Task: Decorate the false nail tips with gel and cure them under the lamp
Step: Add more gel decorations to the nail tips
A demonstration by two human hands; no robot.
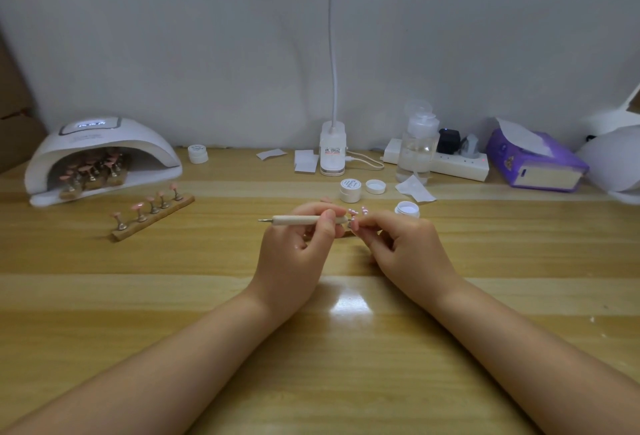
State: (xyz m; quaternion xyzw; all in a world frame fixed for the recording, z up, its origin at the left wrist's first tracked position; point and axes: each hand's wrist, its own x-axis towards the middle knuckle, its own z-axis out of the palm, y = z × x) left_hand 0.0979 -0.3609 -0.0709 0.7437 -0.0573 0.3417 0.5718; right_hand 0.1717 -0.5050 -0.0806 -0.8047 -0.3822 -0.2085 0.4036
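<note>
Nail tips (pixel 356 213), small and pink with white dots, sit at the centre of the frame between the two hands, on a stand that is mostly hidden behind the fingers. They look thin, light and slightly springy, with a glossy surface that would likely be slippery and easy to smudge while gel is wet. The safer hold is probably the stand or the stem beneath a tip, never the decorated face.

The left hand (pixel 298 244) pinches a wooden dotting tool (pixel 304 219) between thumb and fingers, the shaft lying level and its metal point jutting toward the left. The tool is stiff and light, gripped near the end closest to the tips. The right hand (pixel 398 244) curls its fingers at the tips; it seems to pinch one tip or its stem, though exactly which cannot be told.

Just right of the hands stands an open gel pot (pixel 407 209), with its lid (pixel 375 186) and a closed pot (pixel 350 189) a little above. At middle left a wooden strip (pixel 152 215) holds five pink tips upright. In the upper left the curing lamp (pixel 100 154) shelters another strip of tips, its display lit.
</note>
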